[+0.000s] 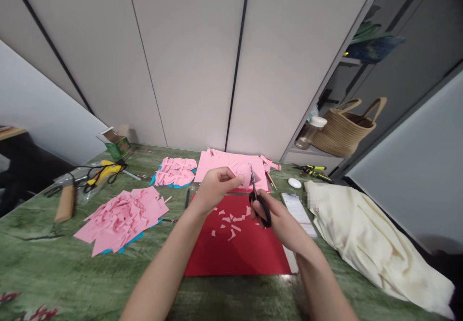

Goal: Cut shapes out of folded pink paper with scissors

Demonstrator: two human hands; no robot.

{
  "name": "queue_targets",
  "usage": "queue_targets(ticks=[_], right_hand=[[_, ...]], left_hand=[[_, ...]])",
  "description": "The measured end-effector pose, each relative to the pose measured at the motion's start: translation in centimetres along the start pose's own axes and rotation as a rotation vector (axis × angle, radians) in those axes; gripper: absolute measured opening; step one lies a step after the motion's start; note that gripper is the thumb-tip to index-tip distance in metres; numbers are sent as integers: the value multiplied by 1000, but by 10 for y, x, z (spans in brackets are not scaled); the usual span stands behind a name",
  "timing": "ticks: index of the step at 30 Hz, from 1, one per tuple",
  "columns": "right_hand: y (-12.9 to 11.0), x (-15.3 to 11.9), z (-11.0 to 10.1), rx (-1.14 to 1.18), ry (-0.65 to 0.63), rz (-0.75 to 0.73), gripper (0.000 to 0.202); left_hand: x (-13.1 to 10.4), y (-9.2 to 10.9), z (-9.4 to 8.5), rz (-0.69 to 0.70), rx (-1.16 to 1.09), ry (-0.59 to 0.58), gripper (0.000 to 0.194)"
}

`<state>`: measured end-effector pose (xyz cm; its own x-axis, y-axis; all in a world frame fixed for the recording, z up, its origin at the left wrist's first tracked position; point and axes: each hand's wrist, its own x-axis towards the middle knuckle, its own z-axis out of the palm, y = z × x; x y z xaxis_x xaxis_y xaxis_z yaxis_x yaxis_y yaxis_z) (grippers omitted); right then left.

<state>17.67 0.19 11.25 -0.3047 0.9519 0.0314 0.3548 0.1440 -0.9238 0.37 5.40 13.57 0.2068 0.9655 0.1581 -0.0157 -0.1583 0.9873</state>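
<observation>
My left hand (220, 186) pinches a small piece of pink paper (244, 170) between thumb and fingers. My right hand (267, 210) is wrapped round the black handles of a pair of scissors (254, 186), whose blades point away from me at the right edge of that paper. Both hands are above a red sheet (237, 258) strewn with small pink scraps (231, 225). Just beyond lie larger pink sheets (206, 166). Whether the blades are parted is too small to tell.
On the green table (152, 282), a heap of pink cuttings (123, 215) and a stack of pink cut-outs (177, 170) lie left. A phone (298, 212), a white mouse (294, 183), pliers (314, 171) and cream cloth (372, 234) are right. Behind stands a grey panelled wall (195, 60).
</observation>
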Motion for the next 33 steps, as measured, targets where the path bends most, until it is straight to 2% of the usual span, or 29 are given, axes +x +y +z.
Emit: queue_targets(ticks=[13, 33], right_hand=[[-2, -1, 0, -40, 23, -8, 30], [-2, 0, 1, -100, 54, -39, 24]], left_hand=[[1, -2, 0, 36, -54, -17, 21], [3, -6, 2, 70, -138, 45, 21]])
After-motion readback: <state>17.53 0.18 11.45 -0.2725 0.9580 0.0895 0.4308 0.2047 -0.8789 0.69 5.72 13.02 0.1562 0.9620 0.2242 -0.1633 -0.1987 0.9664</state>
